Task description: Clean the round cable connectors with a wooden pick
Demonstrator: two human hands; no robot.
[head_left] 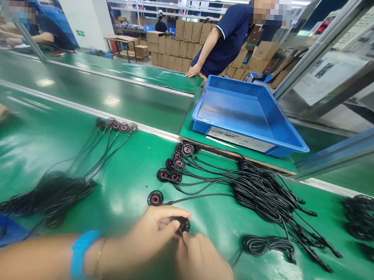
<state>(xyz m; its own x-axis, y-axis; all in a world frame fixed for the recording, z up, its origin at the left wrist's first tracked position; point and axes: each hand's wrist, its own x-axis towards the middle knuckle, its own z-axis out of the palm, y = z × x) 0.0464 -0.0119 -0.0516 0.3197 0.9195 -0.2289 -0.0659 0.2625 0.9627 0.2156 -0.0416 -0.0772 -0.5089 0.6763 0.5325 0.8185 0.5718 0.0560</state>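
Green bench [130, 166] is stretching across the head view, blue tray [234, 105] sitting at the back; left hand [152, 228] is pinching a round black-and-red part [185, 224] near the front, right hand [206, 260] is pinching what's looking like its cable [181, 237]; so this piece is apparently sitting mid-job, while similar parts [179, 163] are lying beyond it, trailing off into a coiled cable bundle [263, 192]; can't tell how many are finished or waiting, honestly
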